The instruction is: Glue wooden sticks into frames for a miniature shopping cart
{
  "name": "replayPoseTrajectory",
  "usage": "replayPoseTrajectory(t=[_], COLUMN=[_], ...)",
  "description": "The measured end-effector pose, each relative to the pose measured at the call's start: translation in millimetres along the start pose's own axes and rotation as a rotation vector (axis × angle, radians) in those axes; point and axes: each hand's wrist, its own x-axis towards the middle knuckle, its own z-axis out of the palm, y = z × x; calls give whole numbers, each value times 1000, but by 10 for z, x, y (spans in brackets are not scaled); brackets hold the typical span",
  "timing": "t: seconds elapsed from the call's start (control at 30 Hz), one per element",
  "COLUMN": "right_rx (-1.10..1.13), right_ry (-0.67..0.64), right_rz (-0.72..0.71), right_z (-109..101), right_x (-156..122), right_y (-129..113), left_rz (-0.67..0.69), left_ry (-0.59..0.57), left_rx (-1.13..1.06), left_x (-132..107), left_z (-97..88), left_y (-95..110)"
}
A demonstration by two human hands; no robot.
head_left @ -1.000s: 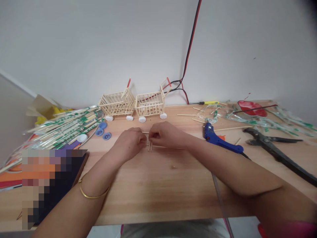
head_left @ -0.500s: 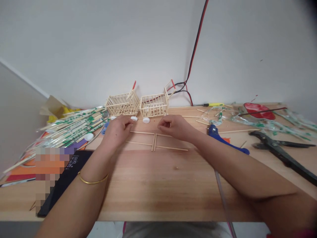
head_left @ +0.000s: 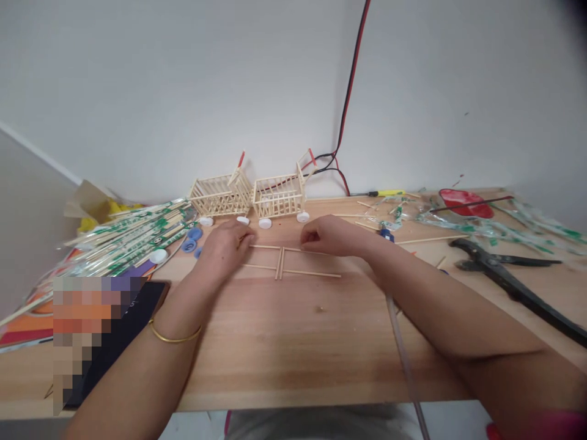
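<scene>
My left hand [head_left: 225, 245] is closed, its fingers curled over the left ends of thin wooden sticks on the table. My right hand [head_left: 331, 236] is pinched at the right part of the far stick [head_left: 292, 249]. What either set of fingertips holds, if anything, is hidden. Between the hands, two short parallel sticks [head_left: 279, 264] stand crosswise to the long ones, and a near stick [head_left: 312, 273] runs to the right. Behind them are two small stick-built shopping carts, the left cart [head_left: 220, 195] and the right cart [head_left: 279, 198], with white cap wheels and red handles.
Wrapped chopsticks [head_left: 142, 235], blue caps [head_left: 188, 245] and a dark phone [head_left: 123, 342] lie at left. At right are a glue gun [head_left: 386, 234] mostly behind my forearm, black pliers [head_left: 509, 275], plastic wrappers [head_left: 527, 229] and a yellow-handled tool [head_left: 389, 192]. Cables [head_left: 351, 91] hang at the wall.
My right hand has come down closer to the far stick, and my left hand has shifted slightly over the stick ends. The view has moved a little; my right forearm now covers more of the glue gun.
</scene>
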Motion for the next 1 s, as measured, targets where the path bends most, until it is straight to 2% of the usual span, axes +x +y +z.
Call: replayPoseTrajectory(t=[0.17,0.33,0.47,0.63,0.73,0.8,0.9,1.0], right_rx=[-49,-65,-114,-127,-131,-167,-258,-282], right_ry=[-14,52,103,65,24,43,98,27], right_rz=[15,45,34,-6,-16,26,176,207], right_z=[-51,-169,-175,-106,-151,-237,-380,-436], right_x=[-33,-71,-59,-42,-64,-96,-148,-161], right_y=[-10,38,99,87,74,100,199,308], left_rz=[17,51,83,59,68,98,124,108], left_ry=[-4,-23,-39,-46,-38,-30,-23,-13], left_rx=[25,27,11,62,68,58,32,19], left_x=[-4,0,5,18,20,18,13,9], left_z=[-15,-18,-2,14,31,47,65,67], left_y=[27,77,85,96,95,87,76,76])
